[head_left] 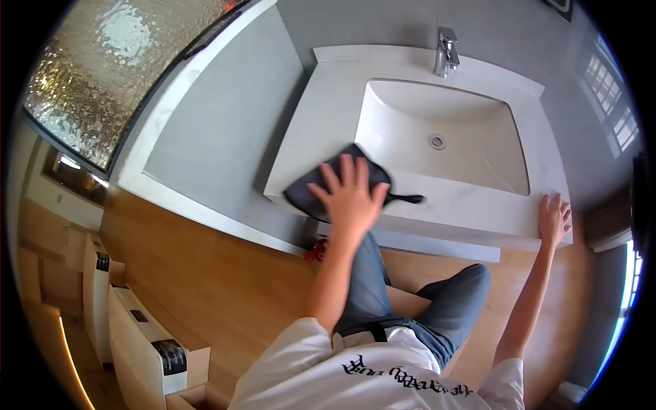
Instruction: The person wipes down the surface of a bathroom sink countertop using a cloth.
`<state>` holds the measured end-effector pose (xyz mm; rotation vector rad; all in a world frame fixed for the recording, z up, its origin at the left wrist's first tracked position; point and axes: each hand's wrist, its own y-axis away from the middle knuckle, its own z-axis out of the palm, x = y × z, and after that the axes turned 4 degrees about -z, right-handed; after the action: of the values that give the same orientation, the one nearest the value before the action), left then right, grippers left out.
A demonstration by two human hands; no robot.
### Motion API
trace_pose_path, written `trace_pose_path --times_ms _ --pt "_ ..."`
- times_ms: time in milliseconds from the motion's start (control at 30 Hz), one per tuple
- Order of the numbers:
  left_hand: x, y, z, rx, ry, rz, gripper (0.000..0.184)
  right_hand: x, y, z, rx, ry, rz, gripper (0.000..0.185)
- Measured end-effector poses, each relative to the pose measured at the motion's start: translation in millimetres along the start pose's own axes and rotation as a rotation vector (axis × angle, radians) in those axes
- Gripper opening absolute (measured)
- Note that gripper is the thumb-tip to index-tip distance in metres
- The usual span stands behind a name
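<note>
My left hand [352,195] lies palm down with spread fingers on a dark grey cloth [301,191], pressing it against the front left of the white countertop [311,130]. A narrow black tail of the cloth sticks out to the right, near the basin. Part of the cloth reaches over the counter's front edge. At the front right corner, my right hand [552,220] rests on the counter edge, its fingers extended and holding nothing. Between and behind the hands is the white sink basin [403,130] with a round metal drain [436,141].
A chrome faucet [446,53] stands behind the basin. Grey walls border the counter, with a textured glass panel [102,68] at upper left. Cardboard boxes [147,342] stand on the wooden floor at lower left. A small red object [316,251] sits below the counter.
</note>
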<state>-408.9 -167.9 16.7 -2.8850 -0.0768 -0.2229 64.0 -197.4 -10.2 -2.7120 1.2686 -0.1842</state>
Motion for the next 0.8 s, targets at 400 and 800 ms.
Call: trace_pose_path --times_ms 400,800 --pt "16.2 22.8 10.5 0.102 0.263 0.429 0.065 4.6 4.1 -4.4 0.017 -0.049 -0.027 0.068" --pt "-77.2 -0.5 -23.9 0.202 0.174 -0.167 0.056 4.2 5.3 -2.5 0.036 -0.058 -0.022 0.067"
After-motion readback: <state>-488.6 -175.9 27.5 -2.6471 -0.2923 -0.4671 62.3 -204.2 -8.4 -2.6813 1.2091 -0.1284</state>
